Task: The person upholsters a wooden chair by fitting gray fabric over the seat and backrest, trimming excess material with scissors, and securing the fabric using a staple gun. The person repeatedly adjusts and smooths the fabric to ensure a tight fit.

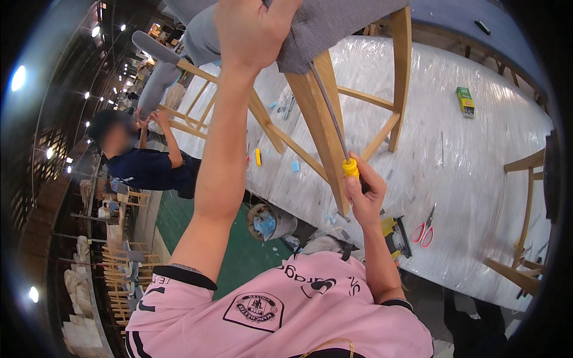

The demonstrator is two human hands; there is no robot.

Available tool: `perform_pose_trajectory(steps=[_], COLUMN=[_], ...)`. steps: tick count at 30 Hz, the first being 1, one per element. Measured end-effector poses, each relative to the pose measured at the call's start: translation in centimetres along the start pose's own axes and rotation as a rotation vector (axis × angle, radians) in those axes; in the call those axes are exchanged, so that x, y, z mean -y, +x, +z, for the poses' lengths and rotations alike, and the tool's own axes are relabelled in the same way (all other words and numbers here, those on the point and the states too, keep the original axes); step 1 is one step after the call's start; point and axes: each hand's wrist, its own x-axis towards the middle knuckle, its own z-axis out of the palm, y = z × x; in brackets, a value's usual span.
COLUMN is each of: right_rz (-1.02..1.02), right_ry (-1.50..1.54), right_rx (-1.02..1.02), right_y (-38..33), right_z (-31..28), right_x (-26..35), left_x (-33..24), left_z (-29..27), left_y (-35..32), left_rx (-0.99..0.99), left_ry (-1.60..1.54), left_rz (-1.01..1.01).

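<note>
While right fingers [375, 180] wrap the screwdriver handle [350, 167], left fingers [285, 14] touch grey upholstery [325, 30]; left grip unclear.

Illumination is overhead: white ceiling lamps [18, 78] flare against the dark roof [54, 53] at the left. The plastic-wrapped tabletop [495, 143] is the brightest zone — white glare streaks its wrinkles — while shadow fills the space beneath. The near wooden chair leg [324, 143] reads sharp; distant chair frames [128, 268] soften. A co-worker's face [119, 140] is blurred. Fisheye distortion bows edges toward a black rim.
</note>
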Motion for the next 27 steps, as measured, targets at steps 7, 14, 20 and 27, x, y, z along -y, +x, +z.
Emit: perform_pose_trajectory(steps=[7, 14, 20, 27], right_rz=[-0.204, -0.018, 0.152, 0.045], right_ry=[-0.048, 0.016, 0.23, 0.141], right_rx=[-0.007, 0.103, 0.087, 0.018], right_y=[3.2, 1.0, 1.9, 2.5], right_z=[0.5, -2.2, -0.7, 2.1], right_x=[-1.0, -1.3, -1.0, 0.7], left_x=[0.2, 2.2, 1.4, 1.8], left_z=[0.2, 0.6, 0.2, 0.9], left_y=[-0.1, 0.3, -0.6, -1.2], left_rx=[0.076, -0.012, 0.012, 0.001], left_ry=[0.023, 0.063, 0.159, 0.112], left_rz=[-0.065, 0.234, 0.28, 0.205])
